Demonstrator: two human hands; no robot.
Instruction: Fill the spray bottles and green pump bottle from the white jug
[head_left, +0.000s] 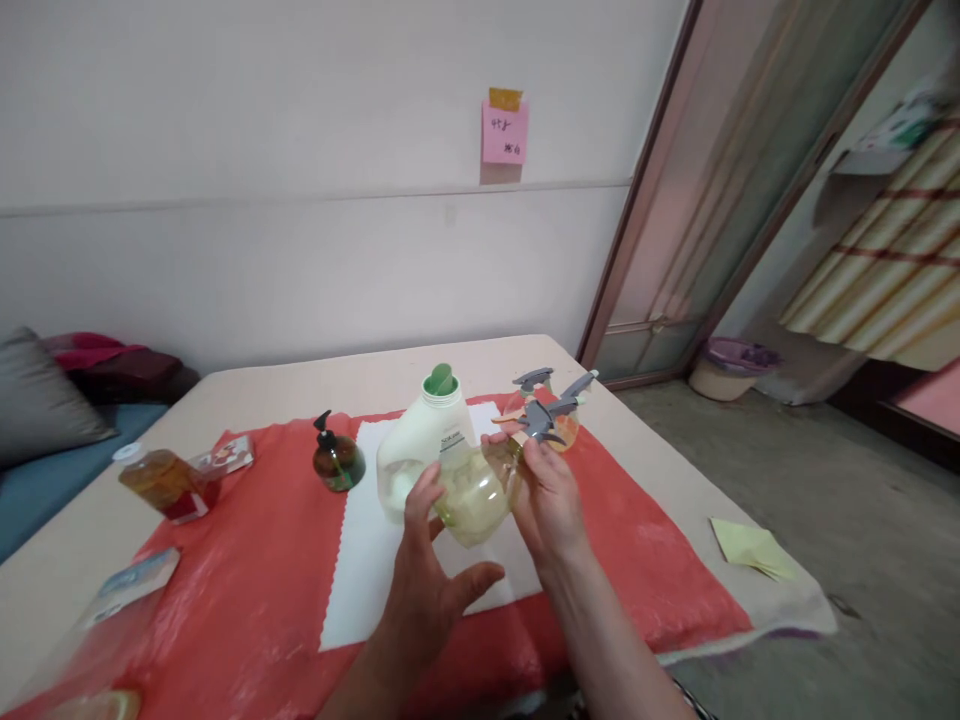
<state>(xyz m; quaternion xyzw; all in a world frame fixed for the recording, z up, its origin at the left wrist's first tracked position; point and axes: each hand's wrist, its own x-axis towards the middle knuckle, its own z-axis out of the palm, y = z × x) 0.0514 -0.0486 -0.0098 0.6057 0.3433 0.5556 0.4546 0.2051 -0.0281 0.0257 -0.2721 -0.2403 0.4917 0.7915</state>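
A see-through yellowish spray bottle (476,497) with a grey trigger head (541,418) is tilted over the white sheet, its base toward the left. My right hand (551,500) grips it around the neck, just below the trigger. Close to the bottle's base, my left hand (427,570) has its thumb and fingers spread; whether a fingertip touches the bottle I cannot tell. Behind them stands a large pale green jug (409,440), its mouth uncapped and a green spout (441,380) showing inside. A second sprayer with orange contents (568,432) is partly hidden behind my right hand.
White paper (360,560) lies on a red cloth (255,580) over the table. Left of the jug are a brown pump bottle (339,463) and an amber liquid bottle (166,485). Yellow paper (752,548) rests near the right edge. A bin (727,370) stands on the floor.
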